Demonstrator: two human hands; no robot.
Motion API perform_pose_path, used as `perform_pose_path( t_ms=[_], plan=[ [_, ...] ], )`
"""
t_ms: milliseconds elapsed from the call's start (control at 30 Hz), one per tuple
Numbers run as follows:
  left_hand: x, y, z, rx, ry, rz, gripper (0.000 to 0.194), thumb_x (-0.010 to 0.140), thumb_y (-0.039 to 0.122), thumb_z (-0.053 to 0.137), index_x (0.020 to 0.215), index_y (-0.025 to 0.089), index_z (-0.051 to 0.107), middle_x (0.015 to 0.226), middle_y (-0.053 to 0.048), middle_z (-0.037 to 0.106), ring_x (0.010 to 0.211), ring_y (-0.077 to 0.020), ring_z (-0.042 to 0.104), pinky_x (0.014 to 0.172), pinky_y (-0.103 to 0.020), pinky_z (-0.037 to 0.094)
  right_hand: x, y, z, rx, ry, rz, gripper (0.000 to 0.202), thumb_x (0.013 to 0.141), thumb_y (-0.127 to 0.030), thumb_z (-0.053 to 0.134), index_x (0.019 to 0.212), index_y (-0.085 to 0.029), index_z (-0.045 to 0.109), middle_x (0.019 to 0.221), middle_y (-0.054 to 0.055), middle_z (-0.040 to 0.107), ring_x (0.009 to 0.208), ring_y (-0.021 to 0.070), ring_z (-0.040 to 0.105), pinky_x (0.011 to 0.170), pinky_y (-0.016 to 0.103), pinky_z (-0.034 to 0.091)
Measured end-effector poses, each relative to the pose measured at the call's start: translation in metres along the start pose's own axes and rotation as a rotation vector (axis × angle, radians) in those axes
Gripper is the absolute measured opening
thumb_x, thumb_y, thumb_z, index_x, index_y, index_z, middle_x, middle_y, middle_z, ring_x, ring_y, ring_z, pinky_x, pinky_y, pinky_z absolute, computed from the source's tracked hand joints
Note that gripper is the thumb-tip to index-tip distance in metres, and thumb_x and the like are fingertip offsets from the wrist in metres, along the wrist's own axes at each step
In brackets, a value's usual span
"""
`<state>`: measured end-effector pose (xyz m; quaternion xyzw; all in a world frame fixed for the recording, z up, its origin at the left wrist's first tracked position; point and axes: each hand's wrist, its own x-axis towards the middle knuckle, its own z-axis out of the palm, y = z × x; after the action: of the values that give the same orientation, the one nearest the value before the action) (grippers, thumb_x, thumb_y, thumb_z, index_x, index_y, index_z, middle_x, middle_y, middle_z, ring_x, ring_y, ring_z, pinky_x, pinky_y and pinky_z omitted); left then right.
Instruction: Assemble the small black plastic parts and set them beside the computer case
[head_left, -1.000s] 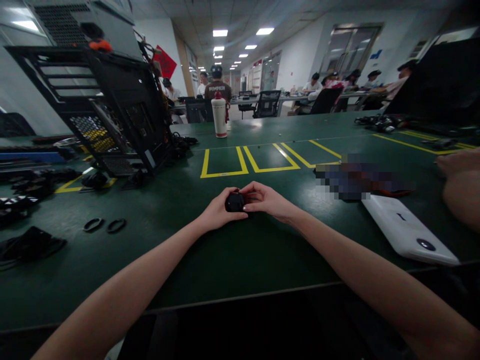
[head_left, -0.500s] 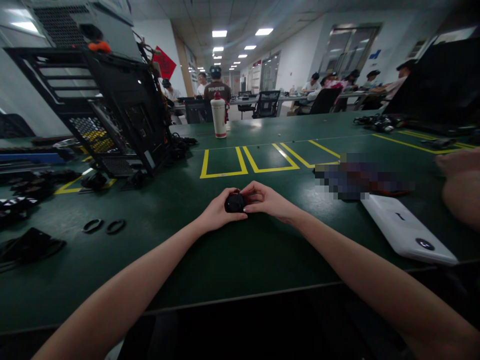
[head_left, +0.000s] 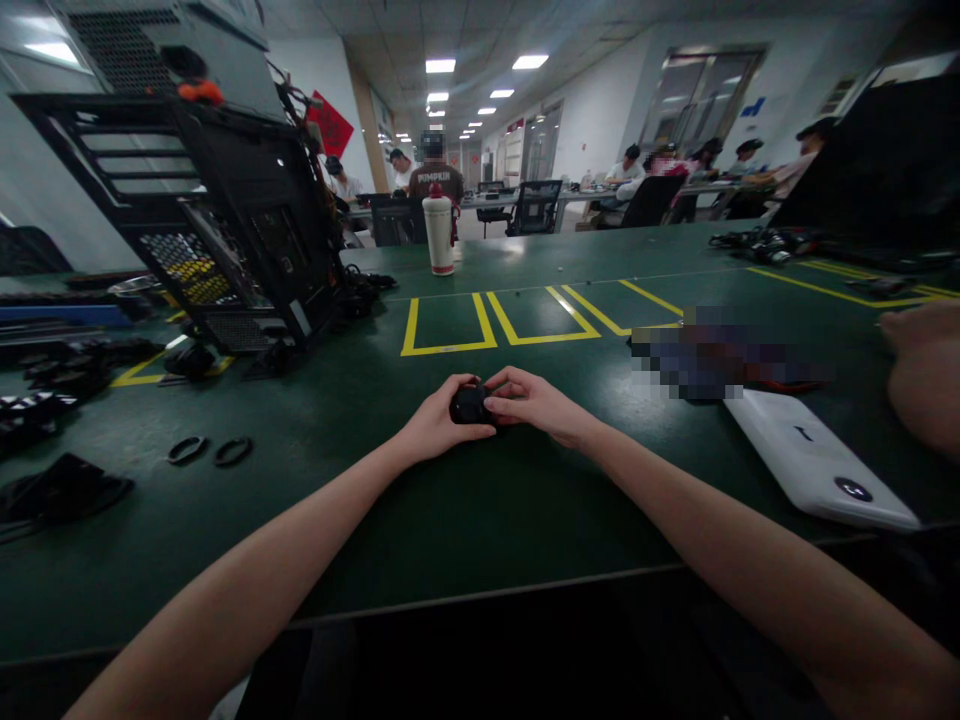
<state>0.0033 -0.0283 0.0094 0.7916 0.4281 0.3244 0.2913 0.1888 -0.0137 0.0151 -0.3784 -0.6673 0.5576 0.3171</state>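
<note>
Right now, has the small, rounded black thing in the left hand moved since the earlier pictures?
No: in view, the small black thing keeps its place below the yellow tape outline nearest the white, red-lidded bottle.

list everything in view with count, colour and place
small object: 1, black, centre
table: 1, green, across view
rings: 2, black, left
dark parts: count unclear, black, left
computer case: 1, black, left
metal box: 1, grey, upper left
tumbler: 1, white and red, rear centre
tape lines: several, yellow, on table
device: 1, white, right
pixelated item: count unclear, dark, right
cables: count unclear, black, far right
panel: 1, black, far right
other person's arm: 1, bare, right edge
people: several, varied clothing, background
chairs: several, black, background
poster: 1, red, rear left
ceiling lights: several, white, overhead
left hand: 1, bare, around small object
right hand: 1, bare, touching small object
forearms: 2, bare, lower corners
</note>
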Motion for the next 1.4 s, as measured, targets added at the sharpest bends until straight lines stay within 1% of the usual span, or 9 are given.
perform_pose_path(
  t_ms=[133, 333, 467, 600, 733, 933, 1167, 1300, 1400],
  plan=[
    [-0.0001, 0.0010, -0.0002, 0.002, -0.001, 0.003, 0.064, 0.060, 0.040, 0.066, 0.114, 0.019, 0.038, 0.109, -0.006, 0.051, 0.100, -0.0213, 0.050, 0.086, -0.036, 0.040, -0.0023, -0.0039, -0.0016, -0.011, -0.027, -0.116, 0.036, 0.061, -0.020, 0.068, 0.093, -0.021, 0.052, 0.098, 0.002, 0.053, 0.090, 0.0156, 0.054, 0.082, 0.036, 0.044],
    [-0.0009, 0.0018, -0.0008, -0.011, -0.017, 0.002, 0.065, 0.060, 0.041, 0.066, 0.115, 0.019, 0.038, 0.112, -0.007, 0.049, 0.103, -0.0221, 0.049, 0.088, -0.037, 0.040, -0.0018, -0.0060, 0.0010, 0.058, 0.057, -0.008, 0.035, 0.067, -0.026, 0.063, 0.099, -0.020, 0.051, 0.100, 0.005, 0.053, 0.095, 0.0168, 0.051, 0.086, 0.036, 0.042],
    [-0.0011, 0.0020, -0.0008, -0.015, -0.017, -0.001, 0.064, 0.060, 0.040, 0.066, 0.114, 0.019, 0.038, 0.112, -0.007, 0.049, 0.103, -0.0222, 0.049, 0.089, -0.037, 0.039, -0.0006, -0.0064, 0.0027, -0.007, 0.078, 0.042, 0.030, 0.069, -0.029, 0.061, 0.095, -0.017, 0.054, 0.095, 0.006, 0.055, 0.090, 0.0165, 0.053, 0.084, 0.037, 0.042],
    [-0.0008, 0.0013, -0.0007, -0.009, -0.015, -0.004, 0.064, 0.060, 0.039, 0.066, 0.114, 0.020, 0.038, 0.111, -0.006, 0.050, 0.102, -0.0216, 0.049, 0.088, -0.037, 0.039, -0.0014, -0.0056, 0.0008, -0.056, 0.046, -0.002, 0.030, 0.069, -0.031, 0.061, 0.095, -0.020, 0.053, 0.090, 0.004, 0.055, 0.084, 0.0160, 0.054, 0.078, 0.038, 0.045],
    [-0.0010, 0.0012, -0.0009, -0.006, -0.013, 0.009, 0.063, 0.061, 0.039, 0.066, 0.114, 0.020, 0.037, 0.110, -0.005, 0.050, 0.101, -0.0205, 0.050, 0.087, -0.036, 0.040, -0.0030, -0.0071, -0.0004, 0.005, -0.008, -0.101, 0.035, 0.062, -0.018, 0.067, 0.093, -0.020, 0.053, 0.098, 0.003, 0.055, 0.092, 0.0156, 0.053, 0.085, 0.036, 0.043],
    [-0.0010, 0.0027, -0.0007, -0.005, -0.002, -0.005, 0.065, 0.060, 0.041, 0.066, 0.114, 0.019, 0.038, 0.111, -0.006, 0.050, 0.101, -0.0204, 0.049, 0.088, -0.035, 0.039, -0.0006, -0.0071, 0.0021, 0.110, 0.076, -0.023, 0.034, 0.065, -0.021, 0.064, 0.097, -0.016, 0.053, 0.098, 0.006, 0.056, 0.092, 0.0147, 0.054, 0.088, 0.035, 0.041],
    [-0.0005, 0.0026, -0.0005, -0.020, -0.001, -0.012, 0.063, 0.060, 0.039, 0.067, 0.113, 0.020, 0.039, 0.110, -0.005, 0.050, 0.100, -0.0206, 0.050, 0.086, -0.036, 0.040, -0.0023, -0.0054, -0.0002, -0.035, 0.025, -0.069, 0.035, 0.065, -0.024, 0.065, 0.097, -0.020, 0.053, 0.099, 0.004, 0.055, 0.088, 0.0158, 0.055, 0.083, 0.038, 0.042],
    [-0.0009, 0.0044, -0.0012, 0.001, -0.006, -0.017, 0.063, 0.059, 0.039, 0.067, 0.113, 0.020, 0.039, 0.109, -0.005, 0.051, 0.099, -0.0208, 0.050, 0.085, -0.036, 0.040, -0.0038, -0.0072, -0.0027, 0.011, -0.030, -0.067, 0.037, 0.062, -0.019, 0.067, 0.095, -0.021, 0.052, 0.096, 0.003, 0.055, 0.086, 0.0151, 0.055, 0.080, 0.036, 0.044],
    [-0.0014, 0.0056, -0.0009, 0.023, -0.017, -0.027, 0.064, 0.059, 0.041, 0.066, 0.114, 0.020, 0.040, 0.110, -0.005, 0.051, 0.099, -0.0214, 0.050, 0.085, -0.036, 0.041, -0.0038, -0.0079, -0.0022, 0.055, -0.017, -0.041, 0.030, 0.065, -0.021, 0.065, 0.093, -0.019, 0.053, 0.094, 0.003, 0.056, 0.087, 0.0148, 0.055, 0.081, 0.035, 0.043]
  ],
)
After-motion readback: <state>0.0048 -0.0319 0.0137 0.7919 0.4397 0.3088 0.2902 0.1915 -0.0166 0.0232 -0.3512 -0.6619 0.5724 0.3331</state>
